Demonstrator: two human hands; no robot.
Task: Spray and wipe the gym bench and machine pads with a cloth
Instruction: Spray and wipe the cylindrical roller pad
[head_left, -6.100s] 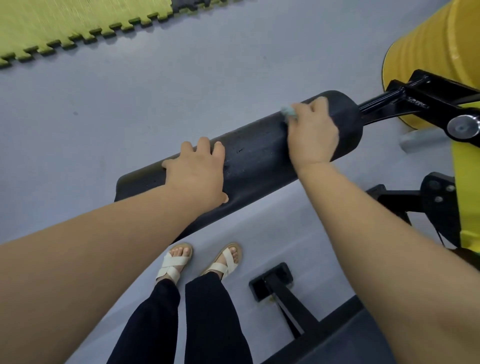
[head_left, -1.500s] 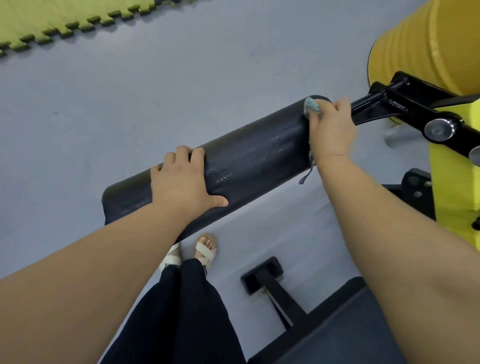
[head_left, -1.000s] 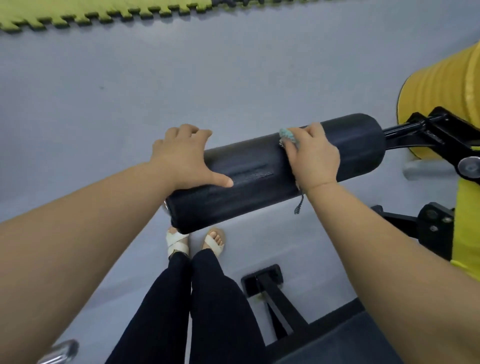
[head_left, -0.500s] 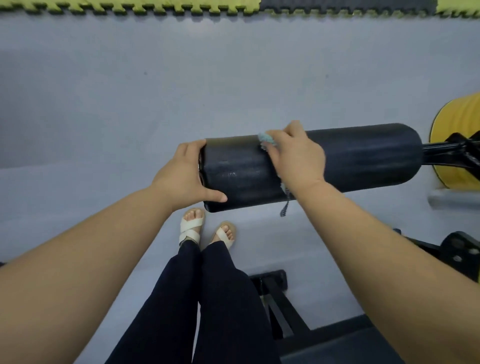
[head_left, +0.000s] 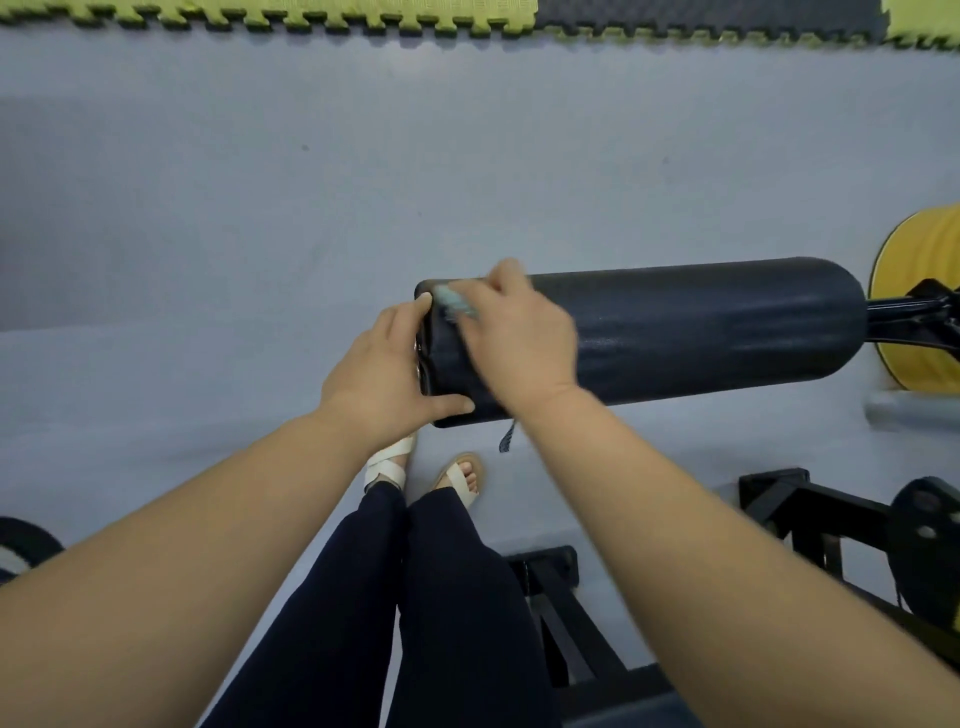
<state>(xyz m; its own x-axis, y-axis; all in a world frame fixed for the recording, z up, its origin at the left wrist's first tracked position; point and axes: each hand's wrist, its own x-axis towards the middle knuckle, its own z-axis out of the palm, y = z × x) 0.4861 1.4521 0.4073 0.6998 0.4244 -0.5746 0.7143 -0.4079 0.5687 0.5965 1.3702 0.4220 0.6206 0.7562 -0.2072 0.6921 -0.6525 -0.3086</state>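
1. We see a black roller pad (head_left: 701, 327) lying level across the middle of the view, its long axis running from 9 to 3 o'clock.
2. The left hand (head_left: 382, 374) grips the pad's free end at 9 o'clock. Its fingers curl over the top edge and its thumb lies under the near side.
3. The right hand (head_left: 519, 338) lies on top of the pad just at 3 o'clock of the left hand and is blurred. Its fingers curl down over a pale green cloth (head_left: 454, 305), pressing it to the pad.
4. A frayed dark strand of the cloth hangs below the pad at 6 o'clock of the right hand.
5. At the pad's 3 o'clock end a black arm (head_left: 906, 317) joins it, with a yellow disc (head_left: 914, 270) behind.
6. Below, at 6 o'clock, we see white sandals (head_left: 387, 465) on the grey floor (head_left: 260, 208). A black frame (head_left: 810, 514) stands at 4 o'clock.
7. Green and dark mats (head_left: 363, 13) edge the floor at 12 o'clock.
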